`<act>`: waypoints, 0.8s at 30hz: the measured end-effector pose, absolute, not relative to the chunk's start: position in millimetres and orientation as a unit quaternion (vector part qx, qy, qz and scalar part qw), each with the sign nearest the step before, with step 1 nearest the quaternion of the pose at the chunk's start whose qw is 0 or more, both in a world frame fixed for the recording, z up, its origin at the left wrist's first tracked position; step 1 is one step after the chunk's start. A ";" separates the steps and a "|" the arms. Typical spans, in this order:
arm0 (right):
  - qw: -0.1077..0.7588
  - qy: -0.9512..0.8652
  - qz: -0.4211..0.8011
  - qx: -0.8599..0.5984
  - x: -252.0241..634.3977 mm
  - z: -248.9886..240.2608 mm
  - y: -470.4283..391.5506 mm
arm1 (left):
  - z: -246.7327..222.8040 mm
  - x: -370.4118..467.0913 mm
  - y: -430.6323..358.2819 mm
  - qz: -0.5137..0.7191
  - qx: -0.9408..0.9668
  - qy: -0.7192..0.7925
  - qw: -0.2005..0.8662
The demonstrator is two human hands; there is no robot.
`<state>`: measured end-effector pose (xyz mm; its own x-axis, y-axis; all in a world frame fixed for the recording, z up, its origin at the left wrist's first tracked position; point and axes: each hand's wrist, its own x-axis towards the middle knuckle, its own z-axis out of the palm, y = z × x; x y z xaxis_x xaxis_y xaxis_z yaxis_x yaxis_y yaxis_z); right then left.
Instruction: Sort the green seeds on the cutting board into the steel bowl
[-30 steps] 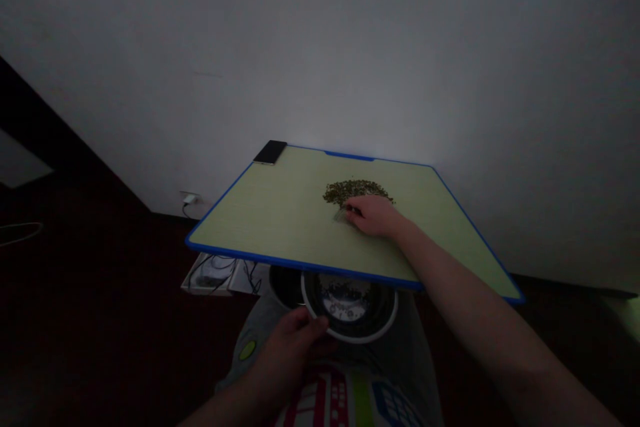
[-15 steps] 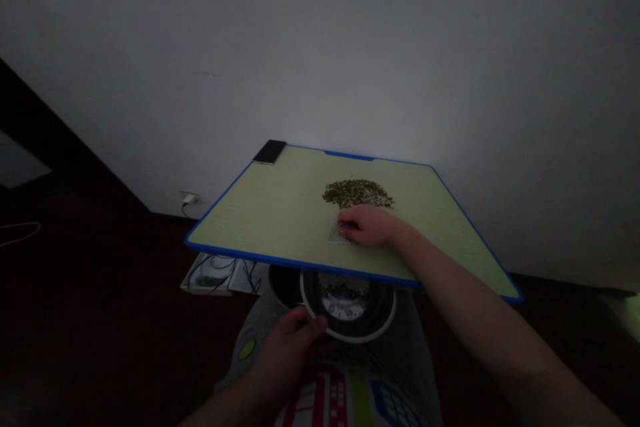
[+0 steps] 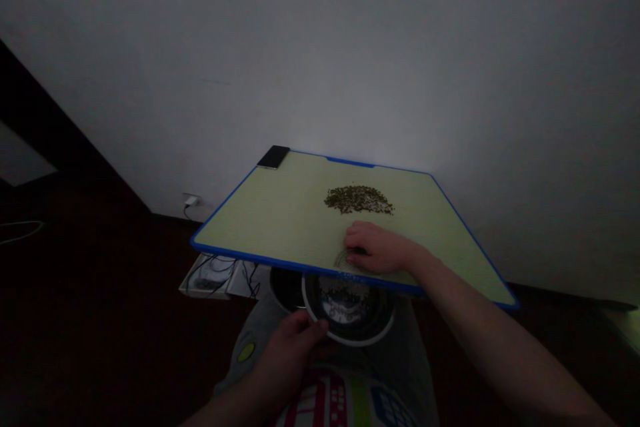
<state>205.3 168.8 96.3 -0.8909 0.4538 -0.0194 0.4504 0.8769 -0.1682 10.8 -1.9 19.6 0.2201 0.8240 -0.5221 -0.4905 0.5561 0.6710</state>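
Under the near edge of a pale green board with a blue rim (image 3: 280, 263), my left hand (image 3: 293, 350) grips the rim of a round metal bowl (image 3: 350, 340). Small dark bits lie inside that bowl. On the board, close to its near edge, my right hand (image 3: 373, 248) is curled over a clear, curved piece like a protractor (image 3: 343, 259), with its fingers closed on it. Behind my right hand, a pile of small brownish-green grains (image 3: 357, 199) is spread on the board.
A dark phone (image 3: 273, 157) lies at the board's far left corner. A second dark bowl (image 3: 285, 288) sits left of the held one. White boxes with cables (image 3: 207, 277) are on the floor at left. The wall (image 3: 320, 67) rises behind the board.
My right hand has moved toward me with the clear piece, away from the pile, to the board's near edge. My left hand still holds the bowl. The view has tilted slightly.
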 end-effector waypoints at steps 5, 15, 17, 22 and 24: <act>0.012 -0.966 0.098 -0.238 207.5 93.1 167.0 | 24.8 11.8 -0.5 0.413 0.173 0.475 0.758; 0.013 -0.966 0.099 -0.239 203.4 96.7 144.9 | 16.0 11.0 -2.1 0.427 0.200 0.457 0.754; 0.017 -0.969 0.081 -0.234 199.7 97.0 134.9 | 14.3 10.6 -1.6 0.418 0.197 0.460 0.758; 0.036 -0.965 0.107 -0.236 208.5 98.5 127.8 | 11.9 11.4 -1.1 0.446 0.203 0.431 0.758; 0.052 -0.954 0.119 -0.269 217.6 100.0 131.0 | 11.5 11.9 -1.7 0.433 0.193 0.443 0.761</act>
